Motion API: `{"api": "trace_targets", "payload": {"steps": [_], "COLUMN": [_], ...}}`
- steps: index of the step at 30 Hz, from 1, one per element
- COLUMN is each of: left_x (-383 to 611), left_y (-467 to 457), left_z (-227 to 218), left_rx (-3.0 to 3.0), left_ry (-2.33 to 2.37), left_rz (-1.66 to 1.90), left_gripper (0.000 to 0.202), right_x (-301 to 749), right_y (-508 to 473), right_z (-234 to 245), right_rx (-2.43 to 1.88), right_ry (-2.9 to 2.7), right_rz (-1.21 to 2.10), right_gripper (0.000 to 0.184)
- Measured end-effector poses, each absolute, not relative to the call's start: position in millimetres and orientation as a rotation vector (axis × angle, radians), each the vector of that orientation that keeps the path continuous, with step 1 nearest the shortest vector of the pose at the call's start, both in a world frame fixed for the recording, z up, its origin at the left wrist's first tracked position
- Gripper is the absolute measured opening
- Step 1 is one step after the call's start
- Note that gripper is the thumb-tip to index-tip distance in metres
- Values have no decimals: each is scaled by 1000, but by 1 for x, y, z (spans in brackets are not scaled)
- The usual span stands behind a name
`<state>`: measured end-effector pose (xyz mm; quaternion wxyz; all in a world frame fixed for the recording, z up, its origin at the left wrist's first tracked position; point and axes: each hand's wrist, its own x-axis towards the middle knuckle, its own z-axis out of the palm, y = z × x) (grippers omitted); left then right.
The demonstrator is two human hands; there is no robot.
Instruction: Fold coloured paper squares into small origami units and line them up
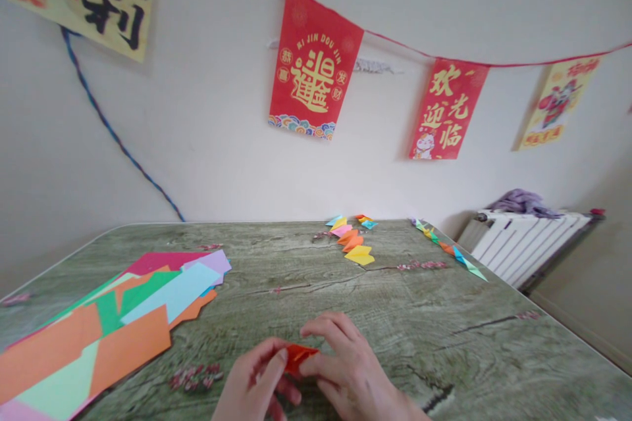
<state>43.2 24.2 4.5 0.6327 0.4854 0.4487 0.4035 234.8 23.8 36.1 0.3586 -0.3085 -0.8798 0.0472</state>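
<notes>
At the table's near edge both my hands pinch a small folded piece of red-orange paper (299, 357). My left hand (257, 381) grips its left side with thumb and fingers. From the right, my right hand (345, 365) presses on it with curled fingers. The paper sits just above the green wood-grain table (395, 316). Most of it is hidden between my fingers.
A spread of coloured paper sheets (108, 322) lies at the left. Several small folded paper pieces (353, 240) sit near the far edge, and more line the right edge (451, 251). Red banners (312, 66) hang on the wall; a white radiator (523, 237) stands at the right.
</notes>
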Motion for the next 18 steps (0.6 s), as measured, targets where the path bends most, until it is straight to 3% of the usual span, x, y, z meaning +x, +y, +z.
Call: {"api": "trace_targets", "payload": {"steps": [6,10,18], "left_x": [46,48,54], "left_y": [20,19,14], "left_z": [12,11,13], "left_rx": [1338,1397,1373], "left_ry": [1158,1181,1175], "left_rz": [855,792,868], "left_gripper": [40,42,47], "right_x": [231,230,224], "right_y": [21,22,23], "right_z": [37,34,26], "right_rx": [-878,-934,-919], "right_ry": [-2105,-2138,-2283], "right_rz": [141,-17,-348], "right_gripper": [21,8,10]}}
